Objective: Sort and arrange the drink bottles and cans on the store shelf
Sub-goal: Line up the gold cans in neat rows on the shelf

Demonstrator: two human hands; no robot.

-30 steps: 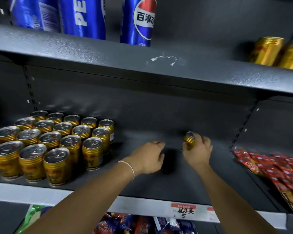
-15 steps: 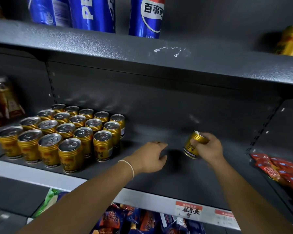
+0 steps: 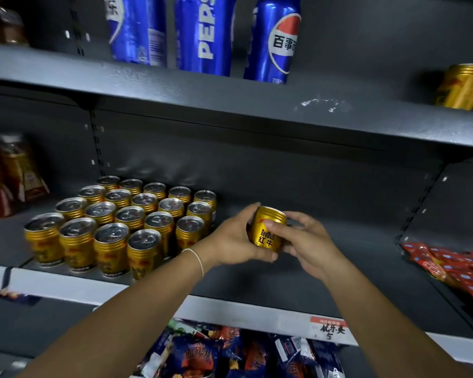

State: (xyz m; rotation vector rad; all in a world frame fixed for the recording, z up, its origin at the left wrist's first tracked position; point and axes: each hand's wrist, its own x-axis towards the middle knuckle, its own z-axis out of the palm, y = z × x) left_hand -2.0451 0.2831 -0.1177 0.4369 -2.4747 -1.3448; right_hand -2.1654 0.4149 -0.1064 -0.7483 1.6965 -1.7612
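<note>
Holding One Gold Can Between Two Hands, Middle Shelf

Item 1: gold Red Bull can. It is tilted, with its top leaning toward the back wall, and held over the bare middle stretch of the middle shelf. It sits just to the right of the stocked block. The label faces the camera.

Item 2: left hand. It grips the can from the left, fingers curled behind it and thumb under its lower edge. A thin bracelet circles the wrist.

Item 3: right hand. It grips the same can from the right, with the thumb laid across the front of the label and the fingers wrapped round the far side.

Item 4: block of gold cans. These stand upright in tight rows on the left part of the same shelf, silver lids up. The nearest can is close to the left hand.

Item 5: red packets. They lie heaped at the right end of the shelf, well apart from the hands.

Item 6: price tag. It is fixed to the shelf's front edge, below the right forearm.

Item 7: upper shelf. It carries three tall blue Pepsi cans and, at the far right, another gold can.

Item 8: bottles. They stand at the far left and are blurred.

Item 9: snack bags. They lie on the level below.
</note>
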